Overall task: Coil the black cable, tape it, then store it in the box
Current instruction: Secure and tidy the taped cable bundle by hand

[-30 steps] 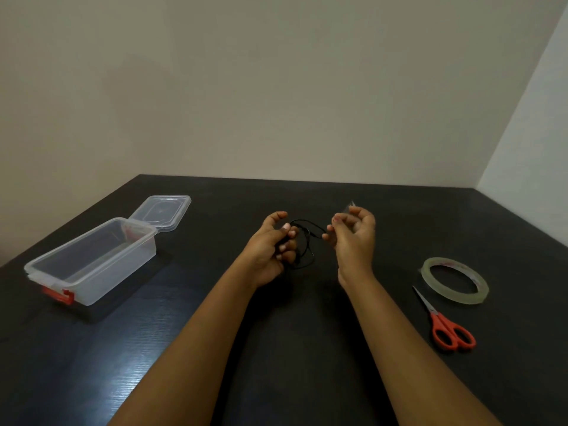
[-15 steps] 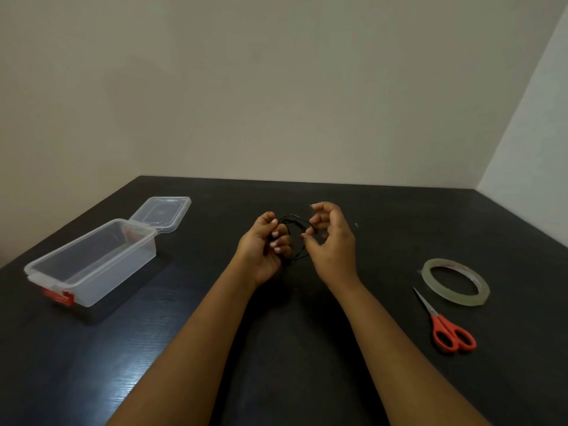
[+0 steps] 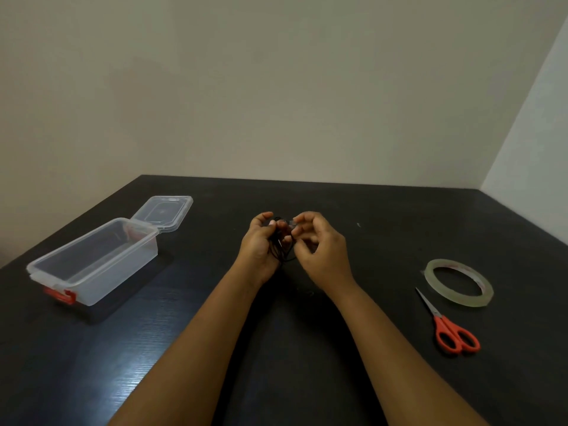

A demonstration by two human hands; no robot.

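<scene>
The thin black cable (image 3: 281, 252) is bunched into a small coil above the middle of the dark table. My left hand (image 3: 260, 241) grips the coil from the left with curled fingers. My right hand (image 3: 319, 242) is right beside it, its fingertips pinching a small clear piece of tape (image 3: 289, 223) against the top of the coil. Much of the cable is hidden between the two hands. The clear plastic box (image 3: 92, 265) with a red latch stands open at the left, its lid folded back.
A roll of clear tape (image 3: 458, 282) lies at the right, with red-handled scissors (image 3: 450, 329) just in front of it. The dark table (image 3: 307, 348) meets the walls at the back and right.
My right hand came left from holding the tape piece apart and now meets my left hand at the coil. The coil has been squeezed narrower.
</scene>
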